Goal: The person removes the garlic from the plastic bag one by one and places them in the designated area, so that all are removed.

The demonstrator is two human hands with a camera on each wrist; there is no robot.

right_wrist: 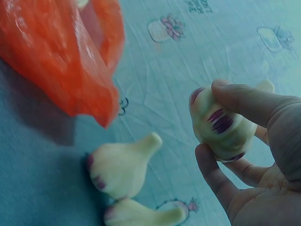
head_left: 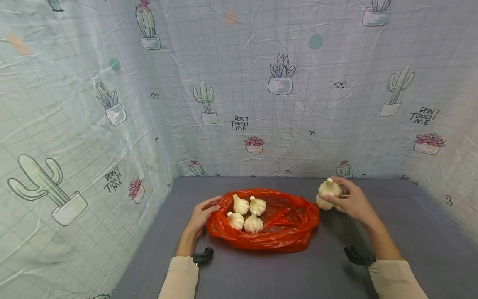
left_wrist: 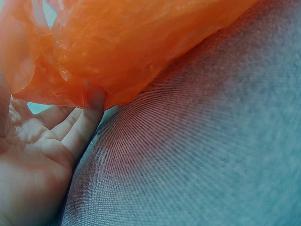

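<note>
Head view: a red plastic bag (head_left: 263, 245) lies spread open on a grey table (head_left: 269, 274), with four pale garlic bulbs (head_left: 254, 224) grouped inside toward its nine o'clock end. At nine o'clock outside, the left hand (head_left: 200, 216) touches the rim. Between two and three o'clock from the bag, the right hand (head_left: 354, 201) pinches another bulb (head_left: 331, 188), its stem upward, and loose bulbs (head_left: 323, 202) show partly hidden beneath it. A cactus-print curtain (head_left: 224, 141) stands at twelve o'clock.

Left wrist view: the hand is at eight o'clock, its visible fingers extended and reaching against the bag's edge, not curled round it; the thumb seems to lie at the picture's nine o'clock border, though little of it shows. The bag fills the twelve o'clock side.

Right wrist view: thumb and fingers clasp the purple-marked bulb from opposite sides, clear of the table. Two loose bulbs lie close together at seven and eight o'clock from it; the bag is at ten.
</note>
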